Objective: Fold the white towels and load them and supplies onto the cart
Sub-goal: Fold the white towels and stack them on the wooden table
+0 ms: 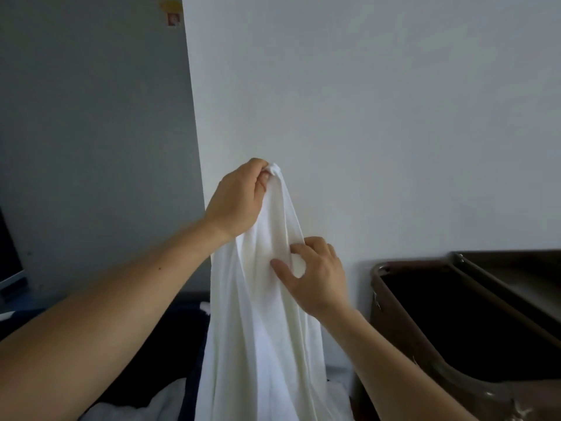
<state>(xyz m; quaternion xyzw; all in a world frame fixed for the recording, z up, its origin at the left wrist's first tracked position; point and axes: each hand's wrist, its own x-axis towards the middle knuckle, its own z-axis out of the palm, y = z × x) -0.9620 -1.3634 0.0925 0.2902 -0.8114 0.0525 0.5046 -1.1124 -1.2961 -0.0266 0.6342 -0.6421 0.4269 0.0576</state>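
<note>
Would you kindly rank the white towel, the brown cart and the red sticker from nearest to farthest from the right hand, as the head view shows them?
1. white towel, centre, pinched by the right hand itself.
2. brown cart, low on the right, apart from the hand.
3. red sticker, high up at the upper left.

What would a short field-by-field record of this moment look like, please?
towel: white, unfolded, hanging in the air
left hand: raised, grips the towel's top
right hand: pinches a fold lower down
cart: brown, at right, apart from the towel
wall: white, behind the towel
</note>
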